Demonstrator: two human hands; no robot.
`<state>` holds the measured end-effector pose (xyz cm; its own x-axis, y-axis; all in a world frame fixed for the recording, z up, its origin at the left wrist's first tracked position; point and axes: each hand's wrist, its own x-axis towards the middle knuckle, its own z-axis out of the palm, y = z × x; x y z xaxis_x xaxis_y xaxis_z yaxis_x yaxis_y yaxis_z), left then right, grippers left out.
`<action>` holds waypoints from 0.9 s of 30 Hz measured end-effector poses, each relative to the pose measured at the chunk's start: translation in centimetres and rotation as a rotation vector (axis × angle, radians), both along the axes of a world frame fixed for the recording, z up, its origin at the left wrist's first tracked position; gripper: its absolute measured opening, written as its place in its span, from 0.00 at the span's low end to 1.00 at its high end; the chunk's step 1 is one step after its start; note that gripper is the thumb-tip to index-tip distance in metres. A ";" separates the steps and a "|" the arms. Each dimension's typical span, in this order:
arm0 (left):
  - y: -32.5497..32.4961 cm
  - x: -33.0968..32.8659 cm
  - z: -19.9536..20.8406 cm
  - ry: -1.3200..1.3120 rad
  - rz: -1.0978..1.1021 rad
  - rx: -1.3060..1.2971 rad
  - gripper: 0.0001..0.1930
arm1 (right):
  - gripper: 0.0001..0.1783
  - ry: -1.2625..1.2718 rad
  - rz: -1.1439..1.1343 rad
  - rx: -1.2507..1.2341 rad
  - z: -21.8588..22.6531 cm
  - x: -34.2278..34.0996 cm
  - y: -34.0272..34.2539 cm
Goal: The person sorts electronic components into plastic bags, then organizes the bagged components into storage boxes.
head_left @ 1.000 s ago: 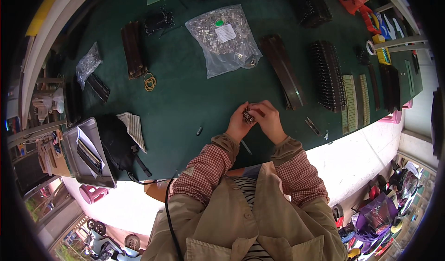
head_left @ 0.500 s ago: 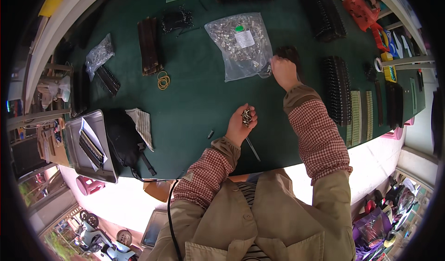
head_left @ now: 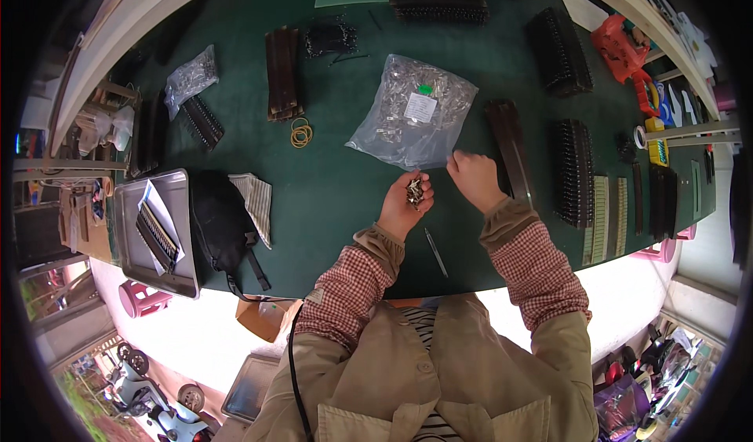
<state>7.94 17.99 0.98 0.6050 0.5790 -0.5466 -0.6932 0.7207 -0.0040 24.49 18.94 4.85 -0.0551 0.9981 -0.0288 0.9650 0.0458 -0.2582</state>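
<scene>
My left hand (head_left: 398, 209) is cupped, palm up, with its fingers curled around a small heap of shiny metal parts (head_left: 414, 192). Just beyond it lies a clear plastic bag (head_left: 404, 148) filled with many similar silver parts, with a white label (head_left: 421, 107) and a green dot on it. My right hand (head_left: 476, 180) is closed, its fingertips pinching the bag's near right corner. Below the two hands, a slim pen (head_left: 435, 252) rests on the green table. To the right of my right hand is a stack of dark strips (head_left: 508, 150).
Dark toothed strips (head_left: 574, 174) and pale green strips (head_left: 598, 218) stand at the right. Left lie rubber bands (head_left: 301, 133), dark boards (head_left: 283, 73), a black bag (head_left: 213, 226) and a metal tray (head_left: 192, 265). A red plastic holder (head_left: 620, 47) sits far right.
The bag has come nearer to me and turned, its near edge now close to my left hand. My right hand has moved toward me and to the left with the corner. The head view has shifted.
</scene>
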 end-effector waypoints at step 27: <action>4.3 4.1 -3.4 -0.186 0.327 0.342 0.11 | 0.09 0.559 -0.014 0.397 -0.9 -2.7 3.1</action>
<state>12.03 22.30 -2.42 0.4309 0.8816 -0.1926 -0.8930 0.4473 0.0499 21.80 22.08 3.94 0.0576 0.9278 0.3687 0.6926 0.2289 -0.6841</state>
